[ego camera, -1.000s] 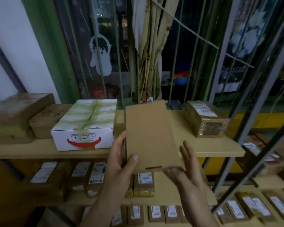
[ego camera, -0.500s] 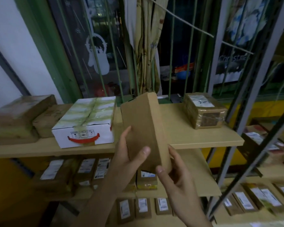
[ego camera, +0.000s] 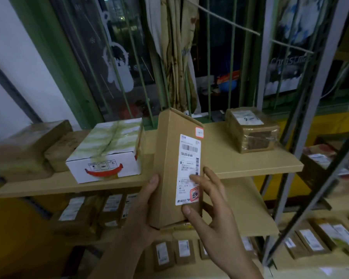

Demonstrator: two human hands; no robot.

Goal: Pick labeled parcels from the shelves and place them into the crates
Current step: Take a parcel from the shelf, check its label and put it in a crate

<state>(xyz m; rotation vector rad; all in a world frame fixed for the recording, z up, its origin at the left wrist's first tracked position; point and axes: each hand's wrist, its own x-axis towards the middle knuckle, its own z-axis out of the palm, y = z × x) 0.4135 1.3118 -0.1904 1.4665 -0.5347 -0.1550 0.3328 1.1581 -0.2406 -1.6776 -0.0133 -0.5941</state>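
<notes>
parcel: brown carton (ego camera: 169, 168), upright, held off the shelf, just right of white box (ego camera: 105, 154); shipping label (ego camera: 188, 170) faces camera
left hand: left hand (ego camera: 145, 218) clamped on carton's lower left side, thumb on front
right hand: right hand (ego camera: 216, 214) grips lower right corner, thumb under label, fingers across label
crates: not in view
done: this carton picked, probably label check
left: carry it, drop in crate; taped parcel (ego camera: 252, 131) well right of white box and small parcels (ego camera: 113, 206) below white box unpicked
</notes>
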